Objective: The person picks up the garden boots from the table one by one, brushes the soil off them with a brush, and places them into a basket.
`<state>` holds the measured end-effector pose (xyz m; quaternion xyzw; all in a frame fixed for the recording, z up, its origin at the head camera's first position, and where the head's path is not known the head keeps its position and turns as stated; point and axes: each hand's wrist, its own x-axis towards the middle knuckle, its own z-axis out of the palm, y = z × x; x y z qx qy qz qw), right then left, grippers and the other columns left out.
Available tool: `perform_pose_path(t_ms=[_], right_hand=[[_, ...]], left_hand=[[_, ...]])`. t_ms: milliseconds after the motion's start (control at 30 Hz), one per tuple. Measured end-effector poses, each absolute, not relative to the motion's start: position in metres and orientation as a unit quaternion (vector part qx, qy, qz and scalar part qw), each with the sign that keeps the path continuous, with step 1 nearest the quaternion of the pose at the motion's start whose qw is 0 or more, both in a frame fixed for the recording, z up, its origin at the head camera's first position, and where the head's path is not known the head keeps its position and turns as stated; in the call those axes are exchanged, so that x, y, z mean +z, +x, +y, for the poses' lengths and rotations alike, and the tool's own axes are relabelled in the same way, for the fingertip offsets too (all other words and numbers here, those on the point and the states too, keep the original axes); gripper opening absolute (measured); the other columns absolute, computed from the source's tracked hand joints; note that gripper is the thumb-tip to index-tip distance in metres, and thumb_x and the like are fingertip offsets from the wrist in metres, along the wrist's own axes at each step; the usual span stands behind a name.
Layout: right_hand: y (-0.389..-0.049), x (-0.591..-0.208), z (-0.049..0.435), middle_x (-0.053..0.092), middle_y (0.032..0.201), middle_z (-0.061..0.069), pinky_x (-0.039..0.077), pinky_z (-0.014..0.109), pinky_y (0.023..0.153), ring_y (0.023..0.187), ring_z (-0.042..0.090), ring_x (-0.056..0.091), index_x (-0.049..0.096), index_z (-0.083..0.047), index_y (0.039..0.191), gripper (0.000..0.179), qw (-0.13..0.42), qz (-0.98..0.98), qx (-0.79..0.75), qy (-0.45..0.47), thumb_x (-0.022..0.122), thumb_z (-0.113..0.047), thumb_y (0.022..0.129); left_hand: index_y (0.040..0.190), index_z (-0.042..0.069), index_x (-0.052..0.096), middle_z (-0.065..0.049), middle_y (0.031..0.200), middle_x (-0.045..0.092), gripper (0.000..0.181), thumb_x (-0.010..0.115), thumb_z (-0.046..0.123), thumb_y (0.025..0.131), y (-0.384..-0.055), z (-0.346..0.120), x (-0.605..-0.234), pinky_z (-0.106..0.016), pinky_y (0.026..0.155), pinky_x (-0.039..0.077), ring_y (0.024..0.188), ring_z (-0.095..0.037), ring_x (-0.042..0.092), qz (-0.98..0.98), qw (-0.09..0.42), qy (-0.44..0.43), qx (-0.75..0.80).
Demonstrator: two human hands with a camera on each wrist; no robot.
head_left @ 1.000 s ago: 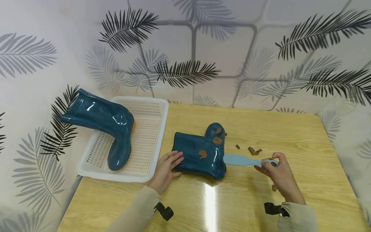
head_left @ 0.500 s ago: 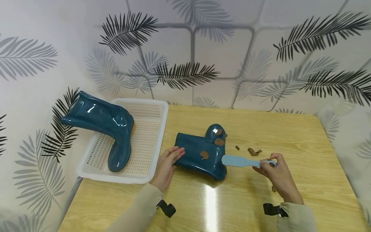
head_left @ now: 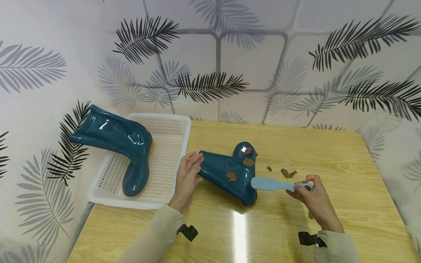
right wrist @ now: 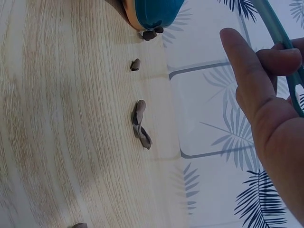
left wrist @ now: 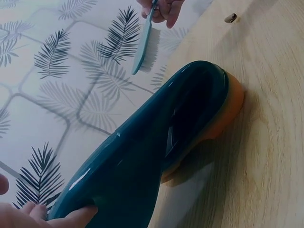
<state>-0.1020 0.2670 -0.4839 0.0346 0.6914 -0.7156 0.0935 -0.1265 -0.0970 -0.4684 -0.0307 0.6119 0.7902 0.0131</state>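
Note:
A dark teal rain boot (head_left: 223, 170) lies on the wooden table, brown mud-like patches (head_left: 231, 176) on its shaft and foot. My left hand (head_left: 187, 179) pinches the top edge of its shaft; in the left wrist view a finger (left wrist: 78, 217) presses into the rubber. My right hand (head_left: 314, 199) holds a light blue brush (head_left: 264, 183) by the end of its handle, its flat back up in the head view. Pale bristles show in the left wrist view. The brush's head overlaps the sole side of the boot in the head view; whether they touch I cannot tell.
A second teal boot (head_left: 113, 131) lies in a white perforated basket (head_left: 182, 160) on the left, its shaft sticking out over the rim. Several brown crumbs (head_left: 288, 172) are scattered on the table (head_left: 342, 160) right of the near boot. A leaf-patterned wall stands behind.
My left hand has shifted from lying along the shaft to its top edge, and the shaft has turned and narrowed at that end. The right hand with the brush has barely moved.

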Motion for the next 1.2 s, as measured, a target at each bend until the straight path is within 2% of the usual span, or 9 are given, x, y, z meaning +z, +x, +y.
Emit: perform_pose_path(t_ms=[67,167,267,400,467,567,667,833,1200], right_hand=[[-0.102,-0.485,0.267,0.056,0.091,0.01,0.056,0.032,0.088,0.078,0.014,0.066,0.021,-0.006,0.104,0.028,0.093,0.69,-0.717,0.033,0.047,0.002,0.102],[-0.102,-0.486,0.266,0.056,0.093,0.011,0.055,0.033,0.088,0.08,0.015,0.067,0.021,-0.006,0.104,0.027,0.091,0.686,-0.721,0.029,0.047,0.002,0.102],[-0.101,-0.486,0.266,0.055,0.093,0.01,0.055,0.033,0.089,0.078,0.014,0.065,0.022,-0.006,0.104,0.027,0.09,0.683,-0.724,0.026,0.048,0.001,0.102],[-0.101,-0.488,0.266,0.056,0.093,0.009,0.055,0.033,0.089,0.078,0.014,0.066,0.022,-0.006,0.103,0.027,0.089,0.682,-0.726,0.023,0.048,0.001,0.102],[-0.101,-0.489,0.266,0.056,0.092,0.009,0.055,0.033,0.088,0.079,0.014,0.066,0.022,-0.006,0.103,0.027,0.089,0.682,-0.726,0.022,0.047,0.002,0.102],[-0.102,-0.489,0.265,0.055,0.092,0.009,0.055,0.033,0.088,0.077,0.013,0.066,0.021,-0.006,0.103,0.027,0.088,0.684,-0.723,0.022,0.046,0.002,0.102],[-0.102,-0.489,0.264,0.055,0.089,0.009,0.055,0.033,0.088,0.073,0.012,0.063,0.02,-0.006,0.103,0.028,0.09,0.682,-0.725,0.026,0.047,0.003,0.102],[-0.1,-0.491,0.264,0.055,0.088,0.006,0.055,0.034,0.088,0.072,0.011,0.06,0.021,-0.006,0.103,0.028,0.091,0.675,-0.732,0.026,0.047,0.004,0.101],[-0.102,-0.491,0.261,0.054,0.087,0.007,0.055,0.033,0.088,0.072,0.011,0.06,0.022,-0.006,0.103,0.027,0.093,0.679,-0.727,0.029,0.047,0.003,0.101]], left_hand=[[0.151,0.001,0.022,-0.017,0.159,0.028,0.05,0.035,-0.001,0.103,-0.126,-0.097,-0.468,-0.064,0.104,0.038,0.147,-0.029,0.026,0.612,0.007,-0.025,0.791],[0.152,0.0,0.018,-0.016,0.163,0.017,0.052,0.034,-0.003,0.102,-0.125,-0.096,-0.467,-0.069,0.105,0.032,0.151,-0.029,0.015,0.611,-0.006,-0.031,0.791],[0.152,0.0,0.019,-0.015,0.165,0.012,0.055,0.033,-0.006,0.099,-0.123,-0.094,-0.468,-0.059,0.102,0.042,0.152,-0.027,0.012,0.608,-0.033,-0.043,0.792],[0.153,-0.001,0.016,-0.015,0.165,0.009,0.061,0.031,-0.012,0.094,-0.12,-0.09,-0.469,-0.035,0.084,0.05,0.151,-0.026,0.013,0.602,-0.067,-0.042,0.795],[0.153,-0.002,0.013,-0.016,0.165,0.005,0.063,0.03,-0.013,0.094,-0.118,-0.089,-0.469,-0.035,0.085,0.05,0.151,-0.026,0.012,0.602,-0.075,-0.038,0.794],[0.153,-0.002,0.011,-0.018,0.165,0.002,0.063,0.031,-0.012,0.094,-0.118,-0.088,-0.47,-0.046,0.095,0.049,0.151,-0.026,0.01,0.606,-0.082,-0.037,0.79],[0.151,-0.001,0.014,-0.021,0.159,0.014,0.062,0.034,-0.01,0.093,-0.118,-0.088,-0.47,-0.05,0.095,0.049,0.149,-0.029,0.018,0.605,-0.085,-0.055,0.79],[0.149,0.0,0.019,-0.021,0.132,0.036,0.059,0.038,-0.01,0.094,-0.12,-0.089,-0.469,-0.038,0.079,0.055,0.126,-0.032,0.045,0.593,-0.08,-0.096,0.796],[0.15,0.003,0.022,-0.004,0.091,0.059,0.062,0.056,0.0,0.098,-0.133,-0.105,-0.452,-0.042,0.072,0.057,0.108,-0.024,0.062,0.64,-0.032,-0.107,0.761]])
